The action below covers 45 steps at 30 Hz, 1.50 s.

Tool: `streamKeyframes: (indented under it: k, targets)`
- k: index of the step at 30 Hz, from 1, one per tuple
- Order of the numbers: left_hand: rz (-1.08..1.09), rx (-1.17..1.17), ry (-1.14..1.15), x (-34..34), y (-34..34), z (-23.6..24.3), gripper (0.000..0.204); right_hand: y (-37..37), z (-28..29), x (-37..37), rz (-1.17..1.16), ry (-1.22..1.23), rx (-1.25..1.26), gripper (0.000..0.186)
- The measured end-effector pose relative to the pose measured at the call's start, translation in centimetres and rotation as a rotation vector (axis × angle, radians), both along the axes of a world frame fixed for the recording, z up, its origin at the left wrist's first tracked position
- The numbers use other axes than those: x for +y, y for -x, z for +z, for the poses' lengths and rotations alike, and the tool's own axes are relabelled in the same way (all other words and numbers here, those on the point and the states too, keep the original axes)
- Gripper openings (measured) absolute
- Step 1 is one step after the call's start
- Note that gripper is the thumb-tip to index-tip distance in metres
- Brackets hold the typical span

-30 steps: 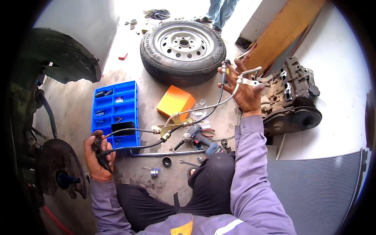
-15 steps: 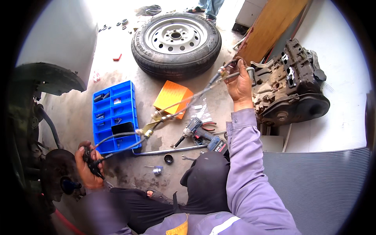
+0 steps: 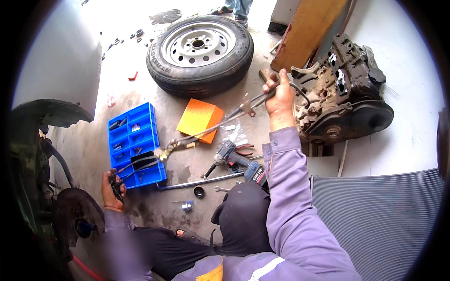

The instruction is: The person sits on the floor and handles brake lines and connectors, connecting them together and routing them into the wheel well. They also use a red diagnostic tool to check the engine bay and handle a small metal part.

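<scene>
A long cable assembly point(image 3: 216, 126) of thin dark lines, with gold-coloured metal brackets along it, stretches between my two hands above the floor. Its black fittings at the left end are gripped in my left hand point(image 3: 110, 199), beside a blue divided parts tray point(image 3: 149, 122). The raised right hand point(image 3: 281, 104) is closed round the other end, close to a dirty engine block point(image 3: 323, 89). A dark curved tail of the line sticks out past that hand. Beneath the cables lie an orange box point(image 3: 200, 119) and a cordless impact wrench point(image 3: 227, 153).
A tyre on a steel wheel point(image 3: 199, 82) lies flat beyond the box. On the left are a rusty brake disc point(image 3: 77, 213) and a white body panel point(image 3: 56, 56). A metal bar point(image 3: 206, 181), a black cap point(image 3: 199, 192) and a socket point(image 3: 187, 205) lie before my knee. Another person's legs point(image 3: 242, 9) stand behind.
My left hand has moved right and slightly up with its cable end, and the cables hang a little slacker and turned. The right hand keeps its grip; the view has shifted slightly.
</scene>
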<state>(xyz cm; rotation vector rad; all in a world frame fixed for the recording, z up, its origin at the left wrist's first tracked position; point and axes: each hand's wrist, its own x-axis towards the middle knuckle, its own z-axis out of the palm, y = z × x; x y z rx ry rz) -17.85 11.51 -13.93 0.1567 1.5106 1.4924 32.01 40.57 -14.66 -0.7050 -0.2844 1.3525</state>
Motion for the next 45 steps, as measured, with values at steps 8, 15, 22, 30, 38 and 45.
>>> streamKeyframes:
  k: [8, 15, 22, 30, 38, 45]
  targets:
    - [-0.132, 0.178, 0.102, -1.5, 1.9, -1.6, 0.029, 3.0, 2.6, -2.8, 0.261, 0.016, -0.974, 0.058]
    - [-0.141, 0.220, 0.103, -3.3, 2.9, -1.8, 0.029, 3.5, 4.1, -3.4, 0.365, -0.033, -0.397, 0.027]
    - [-0.178, 0.276, 0.109, -3.9, 3.1, -2.2, 0.027, 5.0, 5.7, -4.6, 0.409, -0.123, -0.396, 0.025]
    - [-0.254, 0.286, 0.118, -3.5, 2.3, -1.4, 0.026, 7.4, 5.6, -5.4, 0.381, -0.033, -0.839, 0.030]
    - [-0.220, 0.316, 0.071, -3.0, 1.9, -0.7, 0.026, 6.9, 5.0, -5.7, 0.402, -0.017, -0.660, 0.024]
    - [-0.111, 0.241, -0.244, -2.4, 2.2, -0.8, 0.031, 6.7, 5.7, -6.1, 0.430, -0.061, -0.521, 0.022]
